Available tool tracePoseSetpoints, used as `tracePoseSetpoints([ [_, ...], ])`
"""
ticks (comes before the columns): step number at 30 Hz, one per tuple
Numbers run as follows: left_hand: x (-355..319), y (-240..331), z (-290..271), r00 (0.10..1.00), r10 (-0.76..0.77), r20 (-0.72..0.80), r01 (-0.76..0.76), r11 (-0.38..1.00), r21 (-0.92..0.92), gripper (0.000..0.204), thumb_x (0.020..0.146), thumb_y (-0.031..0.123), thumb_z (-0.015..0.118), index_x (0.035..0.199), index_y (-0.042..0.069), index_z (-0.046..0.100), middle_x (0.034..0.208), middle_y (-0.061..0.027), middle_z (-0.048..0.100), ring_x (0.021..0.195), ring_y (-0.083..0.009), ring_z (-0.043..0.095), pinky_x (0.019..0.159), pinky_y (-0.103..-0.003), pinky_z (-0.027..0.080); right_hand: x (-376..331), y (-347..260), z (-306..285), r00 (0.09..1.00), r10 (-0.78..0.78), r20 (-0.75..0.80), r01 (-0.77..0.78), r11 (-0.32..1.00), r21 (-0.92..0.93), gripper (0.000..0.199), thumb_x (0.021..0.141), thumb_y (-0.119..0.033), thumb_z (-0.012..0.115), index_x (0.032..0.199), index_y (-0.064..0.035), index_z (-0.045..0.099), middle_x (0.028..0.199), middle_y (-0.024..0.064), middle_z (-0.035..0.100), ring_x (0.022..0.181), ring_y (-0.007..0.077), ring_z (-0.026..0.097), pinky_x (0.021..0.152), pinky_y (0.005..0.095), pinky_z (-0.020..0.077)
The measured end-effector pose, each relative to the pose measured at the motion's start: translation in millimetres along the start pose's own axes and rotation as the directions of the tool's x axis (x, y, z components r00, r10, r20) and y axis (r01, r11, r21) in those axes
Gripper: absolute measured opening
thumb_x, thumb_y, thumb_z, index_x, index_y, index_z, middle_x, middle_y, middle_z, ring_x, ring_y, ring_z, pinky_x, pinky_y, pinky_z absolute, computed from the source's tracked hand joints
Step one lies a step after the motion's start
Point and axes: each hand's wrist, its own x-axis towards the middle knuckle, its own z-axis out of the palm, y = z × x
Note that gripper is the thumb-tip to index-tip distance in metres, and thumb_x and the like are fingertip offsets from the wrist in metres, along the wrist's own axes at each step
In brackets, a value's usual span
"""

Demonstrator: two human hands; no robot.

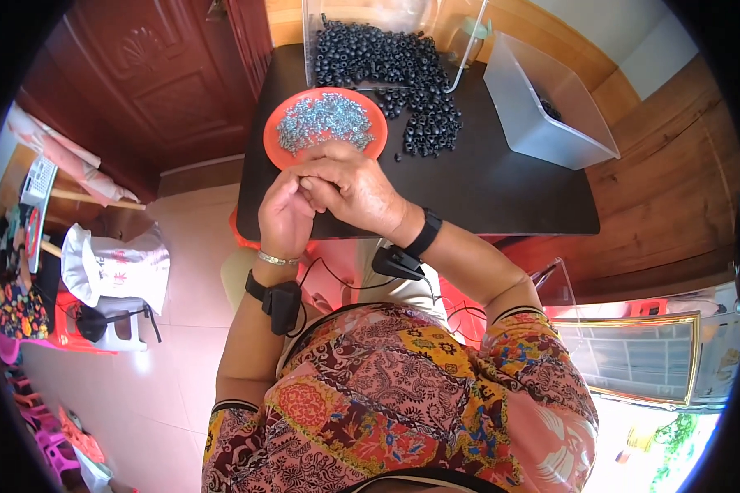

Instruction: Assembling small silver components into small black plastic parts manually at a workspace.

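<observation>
My left hand (283, 215) and my right hand (355, 187) meet over the table's near edge, just in front of an orange-red plate (271, 147). Both are closed, their fingers pressed together at the tips. Whatever sits between them is hidden by the fingers and too small to name. Small silvery metal pieces (325, 119) are heaped on the plate. Behind and to its right, small black rounded parts with holes (432, 123) spill from a clear plastic bin (311, 49) onto the dark table (501, 193).
A translucent box (543, 135) with a few black parts inside stands at the table's right. A wooden panel (666, 181) borders that side. Dark red door (160, 74) at far left; a white bag (115, 267) sits left of me. Cables (349, 279) hang by my wrists.
</observation>
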Motion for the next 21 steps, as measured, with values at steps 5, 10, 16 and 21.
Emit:
tracePoseSetpoints([
  [5, -3.6, 4.5, -5.8, 0.997, -0.055, 0.052, 0.053, 0.998, 0.032, 0.025, 0.096, 0.025, 0.044, 0.095, 0.003, 0.055, 0.083, -0.0096, 0.060, 0.071, -0.0184, 0.056, 0.066, -0.029, 0.043, 1.7, 15.5, -53.1, 1.000, 0.015, -0.010, -0.017, 0.962, -0.274, 0.016, 0.077, -0.003, 0.071, 0.092, -0.0061, 0.071, 0.085, 0.0091, 0.067, 0.084, 0.0260, 0.065, 0.075, 0.0349, 0.0531],
  [10, -3.0, 6.5, -4.0, 0.995, -0.065, 0.071, 0.063, 0.997, 0.040, 0.025, 0.095, 0.026, 0.044, 0.094, 0.004, 0.056, 0.083, -0.0098, 0.060, 0.072, -0.0182, 0.056, 0.066, -0.029, 0.043, -10.3, 44.3, -103.9, 0.918, 0.390, 0.068, -0.306, 0.810, -0.500, 0.015, 0.081, -0.015, 0.068, 0.091, -0.0044, 0.070, 0.081, 0.0118, 0.068, 0.074, 0.0274, 0.066, 0.067, 0.0346, 0.0521],
  [16, -2.8, 6.1, -4.8, 0.996, -0.062, 0.062, 0.059, 0.997, 0.047, 0.024, 0.094, 0.025, 0.044, 0.093, 0.004, 0.056, 0.083, -0.0095, 0.060, 0.071, -0.0182, 0.056, 0.065, -0.029, 0.043, -18.3, 56.3, -92.7, 0.834, 0.495, 0.241, -0.263, 0.743, -0.616, 0.016, 0.079, -0.016, 0.068, 0.089, -0.0027, 0.069, 0.084, 0.0142, 0.069, 0.077, 0.0309, 0.067, 0.070, 0.0377, 0.0529],
  [21, -2.9, 5.1, -3.0, 0.996, -0.060, 0.063, 0.057, 0.997, 0.044, 0.024, 0.094, 0.025, 0.045, 0.093, 0.004, 0.056, 0.083, -0.0094, 0.060, 0.071, -0.0183, 0.057, 0.065, -0.029, 0.043, -25.7, 70.9, -89.8, 0.872, 0.406, 0.273, -0.132, 0.732, -0.669, 0.017, 0.077, -0.013, 0.066, 0.090, -0.0031, 0.069, 0.088, 0.0158, 0.068, 0.080, 0.0340, 0.065, 0.073, 0.0404, 0.0524],
])
